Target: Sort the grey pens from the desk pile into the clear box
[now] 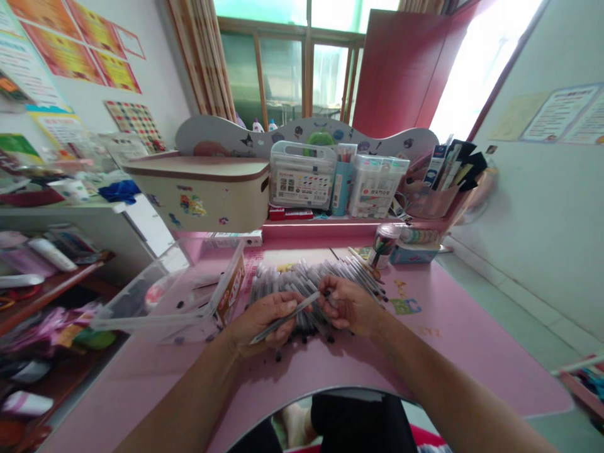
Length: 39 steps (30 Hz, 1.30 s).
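Observation:
A slim pen [283, 319] with a clear barrel lies slantwise across my left hand [267, 318], whose fingers are closed round it. At the pen's upper end, my right hand [346, 305] pinches a small dark piece that looks like a cap; whether it is on the pen or just off it I cannot tell. Under and behind both hands spreads a heap of similar pens [306, 275], mostly with dark ends pointing toward me. A clear plastic bin [134, 321] stands left of my left hand, with a few items inside.
On the pink desk [453, 352], a jar [384, 244] and a blue box [414, 253] stand at the back right. A shelf above carries a cream storage box [202, 195], marker cases [302, 179] and a pen holder [429, 198]. Cluttered shelving [51, 296] is at left.

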Each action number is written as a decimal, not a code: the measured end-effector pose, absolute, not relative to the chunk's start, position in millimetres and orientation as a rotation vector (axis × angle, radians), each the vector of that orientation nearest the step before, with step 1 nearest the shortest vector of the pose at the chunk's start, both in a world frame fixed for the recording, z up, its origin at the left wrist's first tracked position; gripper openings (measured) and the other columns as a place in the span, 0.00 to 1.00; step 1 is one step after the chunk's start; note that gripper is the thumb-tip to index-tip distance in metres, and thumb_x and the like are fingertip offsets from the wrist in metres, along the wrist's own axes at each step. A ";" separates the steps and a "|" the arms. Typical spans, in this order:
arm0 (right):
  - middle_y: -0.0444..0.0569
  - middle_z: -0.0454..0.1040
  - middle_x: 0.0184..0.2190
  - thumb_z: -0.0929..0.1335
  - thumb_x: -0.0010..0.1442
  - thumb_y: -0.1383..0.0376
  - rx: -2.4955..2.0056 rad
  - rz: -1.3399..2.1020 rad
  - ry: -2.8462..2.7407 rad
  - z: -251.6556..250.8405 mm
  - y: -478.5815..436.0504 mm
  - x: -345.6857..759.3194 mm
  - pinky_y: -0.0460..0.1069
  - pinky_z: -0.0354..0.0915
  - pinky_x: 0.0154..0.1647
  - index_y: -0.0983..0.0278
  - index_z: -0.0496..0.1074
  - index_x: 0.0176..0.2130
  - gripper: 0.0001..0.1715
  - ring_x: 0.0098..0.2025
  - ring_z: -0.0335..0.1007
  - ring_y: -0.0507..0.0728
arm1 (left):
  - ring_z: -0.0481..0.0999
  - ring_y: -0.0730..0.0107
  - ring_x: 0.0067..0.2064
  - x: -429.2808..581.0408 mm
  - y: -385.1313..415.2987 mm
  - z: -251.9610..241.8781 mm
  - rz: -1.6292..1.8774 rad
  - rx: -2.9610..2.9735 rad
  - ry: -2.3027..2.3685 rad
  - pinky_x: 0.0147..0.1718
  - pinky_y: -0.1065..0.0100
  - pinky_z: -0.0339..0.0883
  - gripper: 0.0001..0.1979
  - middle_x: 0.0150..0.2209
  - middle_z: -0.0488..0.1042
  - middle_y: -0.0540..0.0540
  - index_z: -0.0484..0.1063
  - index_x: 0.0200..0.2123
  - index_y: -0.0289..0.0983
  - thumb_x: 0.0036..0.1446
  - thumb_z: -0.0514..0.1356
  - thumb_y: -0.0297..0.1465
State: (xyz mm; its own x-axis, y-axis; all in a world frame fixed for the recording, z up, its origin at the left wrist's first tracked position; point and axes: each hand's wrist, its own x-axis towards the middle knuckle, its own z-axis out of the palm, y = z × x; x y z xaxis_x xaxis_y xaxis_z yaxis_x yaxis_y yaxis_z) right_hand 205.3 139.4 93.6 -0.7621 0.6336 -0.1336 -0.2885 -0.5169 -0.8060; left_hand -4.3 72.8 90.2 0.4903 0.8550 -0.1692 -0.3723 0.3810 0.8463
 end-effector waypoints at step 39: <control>0.44 0.75 0.26 0.75 0.48 0.64 -0.719 1.638 -0.875 102.5 129.8 190.6 0.39 0.51 0.13 0.63 0.66 0.31 0.15 0.19 0.56 0.45 | 0.73 0.79 0.26 31.5 74.1 90.0 1.461 0.471 0.736 0.24 0.79 0.68 0.12 0.29 0.73 0.50 0.72 0.44 0.35 0.55 0.65 0.26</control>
